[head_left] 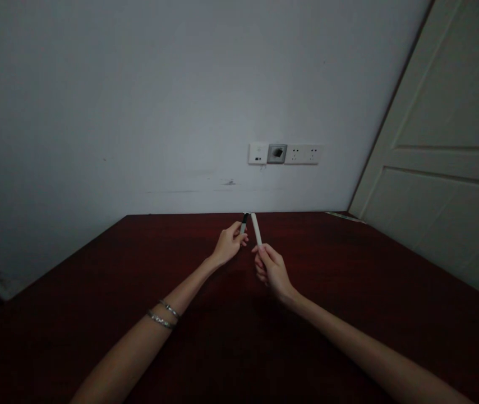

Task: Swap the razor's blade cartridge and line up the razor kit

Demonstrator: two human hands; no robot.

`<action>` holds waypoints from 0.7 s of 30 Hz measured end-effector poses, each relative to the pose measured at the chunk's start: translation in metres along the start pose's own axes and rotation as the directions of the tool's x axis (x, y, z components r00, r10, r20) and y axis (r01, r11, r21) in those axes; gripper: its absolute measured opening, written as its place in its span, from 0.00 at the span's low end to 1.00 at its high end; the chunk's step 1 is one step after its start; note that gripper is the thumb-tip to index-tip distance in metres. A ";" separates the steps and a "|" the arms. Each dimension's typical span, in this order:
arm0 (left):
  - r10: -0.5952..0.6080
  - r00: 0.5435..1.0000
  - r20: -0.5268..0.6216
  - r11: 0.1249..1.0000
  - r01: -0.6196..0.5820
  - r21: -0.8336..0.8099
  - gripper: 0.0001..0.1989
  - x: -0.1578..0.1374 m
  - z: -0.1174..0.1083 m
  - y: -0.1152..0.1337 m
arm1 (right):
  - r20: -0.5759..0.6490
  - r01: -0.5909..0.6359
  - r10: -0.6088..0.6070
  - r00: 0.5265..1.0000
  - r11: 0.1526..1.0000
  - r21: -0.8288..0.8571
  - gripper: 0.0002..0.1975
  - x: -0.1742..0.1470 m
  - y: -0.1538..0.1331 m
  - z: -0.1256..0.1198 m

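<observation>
My left hand (230,242) is closed on a slim stick with a black upper part and a pale lower part (243,223). Small bright spots show at its top; I cannot make out what they are. My right hand (271,268) grips the lower end of a long white candle-like stick (257,229), which leans up and to the left. The tops of the two sticks are close together, near the far edge of the dark red table (172,238). Whether they touch I cannot tell. Some fingers of both hands are hidden.
Behind the table rises a pale wall (159,112) with white sockets (302,154) and a grey wall plate (277,153). A panelled door (445,168) stands at the right. Two bracelets (162,317) circle my left forearm. The light is dim.
</observation>
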State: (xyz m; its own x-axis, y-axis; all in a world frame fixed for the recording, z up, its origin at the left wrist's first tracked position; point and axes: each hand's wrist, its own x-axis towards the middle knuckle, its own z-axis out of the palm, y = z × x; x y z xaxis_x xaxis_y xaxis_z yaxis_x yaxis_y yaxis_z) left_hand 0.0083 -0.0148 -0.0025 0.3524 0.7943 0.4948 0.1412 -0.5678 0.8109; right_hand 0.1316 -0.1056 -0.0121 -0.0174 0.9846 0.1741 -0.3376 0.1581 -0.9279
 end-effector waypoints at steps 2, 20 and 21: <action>0.008 1.000 -0.002 0.999 -0.008 0.048 0.06 -0.001 0.000 0.000 | -0.003 0.032 -0.032 0.999 0.999 0.014 0.16 0.002 -0.003 0.001; -0.005 0.999 -0.051 0.997 0.009 0.078 0.08 -0.004 0.000 0.000 | -0.010 -0.012 0.012 1.000 1.000 -0.010 0.17 0.001 0.002 0.008; -0.008 0.998 -0.056 0.998 0.011 0.066 0.08 -0.003 -0.001 0.000 | -0.011 -0.017 0.017 1.000 1.000 -0.014 0.17 0.000 0.003 0.008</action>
State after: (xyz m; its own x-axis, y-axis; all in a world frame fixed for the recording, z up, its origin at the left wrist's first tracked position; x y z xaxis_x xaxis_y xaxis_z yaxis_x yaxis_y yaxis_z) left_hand 0.0065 -0.0172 -0.0044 0.2989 0.8095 0.5054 0.2062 -0.5718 0.7940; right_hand 0.1235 -0.1059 -0.0121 -0.0126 0.9879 0.1548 -0.3244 0.1424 -0.9351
